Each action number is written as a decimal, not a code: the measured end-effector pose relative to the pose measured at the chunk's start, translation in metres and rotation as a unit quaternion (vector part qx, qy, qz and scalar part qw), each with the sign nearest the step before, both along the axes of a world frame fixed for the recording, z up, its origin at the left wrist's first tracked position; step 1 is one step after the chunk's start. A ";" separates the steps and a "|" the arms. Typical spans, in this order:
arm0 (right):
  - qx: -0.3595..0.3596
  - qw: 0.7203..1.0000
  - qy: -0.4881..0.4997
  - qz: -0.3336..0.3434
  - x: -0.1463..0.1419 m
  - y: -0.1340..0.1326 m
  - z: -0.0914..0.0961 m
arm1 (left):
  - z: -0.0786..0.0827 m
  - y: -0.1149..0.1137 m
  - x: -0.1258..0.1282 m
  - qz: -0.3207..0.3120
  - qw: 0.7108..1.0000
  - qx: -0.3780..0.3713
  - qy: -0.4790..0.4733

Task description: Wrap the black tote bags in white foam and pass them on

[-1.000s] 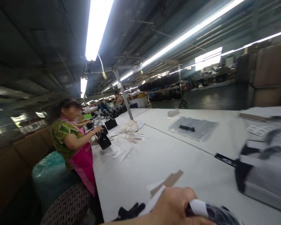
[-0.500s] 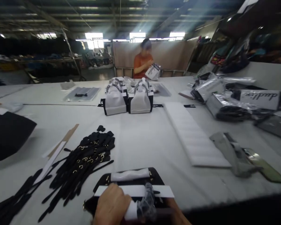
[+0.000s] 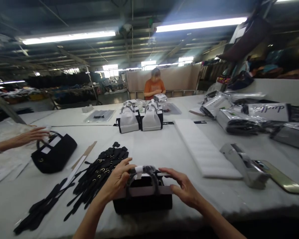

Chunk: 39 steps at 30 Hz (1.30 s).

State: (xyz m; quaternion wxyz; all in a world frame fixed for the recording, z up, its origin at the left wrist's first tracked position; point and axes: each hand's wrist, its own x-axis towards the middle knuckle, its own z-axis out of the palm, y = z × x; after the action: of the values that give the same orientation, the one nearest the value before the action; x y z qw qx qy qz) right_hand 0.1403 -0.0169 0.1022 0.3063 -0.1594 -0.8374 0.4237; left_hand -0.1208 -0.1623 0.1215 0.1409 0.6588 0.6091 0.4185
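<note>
A small black handbag (image 3: 143,205) stands upright at the table's near edge, its arched handles partly wrapped in clear plastic. A white strip (image 3: 144,190) runs across its front below the top. My left hand (image 3: 120,178) is closed on the upper left end of the bag, with thumb and fingers near the rim. Over at the right end, my right hand (image 3: 185,186) pinches the upper corner by the strip's end, forefinger stretched along the top. Just left of the bag lies a pile of black straps (image 3: 102,169) with gold rings.
At left, another person's hand (image 3: 36,135) reaches over a second black bag (image 3: 56,154). Two wrapped bags (image 3: 151,118) stand mid-table. A white foam sheet (image 3: 204,149), tape dispenser (image 3: 245,166), phone (image 3: 281,177) and packaged bags (image 3: 239,121) lie right. A person in orange (image 3: 154,87) sits opposite.
My left hand has gone from the handle to the bag's left end, and my right hand now holds the right end. The handbag stands more upright. Another person's hand has appeared at left.
</note>
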 end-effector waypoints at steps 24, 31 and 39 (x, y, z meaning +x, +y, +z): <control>0.194 0.964 -0.179 0.032 -0.036 0.054 0.025 | -0.070 0.006 -0.040 0.215 0.962 0.015 -0.169; 0.228 0.943 -0.237 0.055 -0.045 0.058 0.032 | -0.063 0.004 -0.054 0.203 0.963 -0.039 -0.171; 0.211 0.940 -0.258 0.080 -0.049 0.069 0.031 | -0.050 0.006 -0.057 0.124 0.974 -0.089 -0.167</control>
State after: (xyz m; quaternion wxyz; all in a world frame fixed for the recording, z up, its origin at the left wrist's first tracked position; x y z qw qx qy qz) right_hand 0.0913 0.0517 0.1329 0.0719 -0.1276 -0.9677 0.2051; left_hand -0.1776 -0.1560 0.0717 0.2454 0.4837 0.6888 0.4810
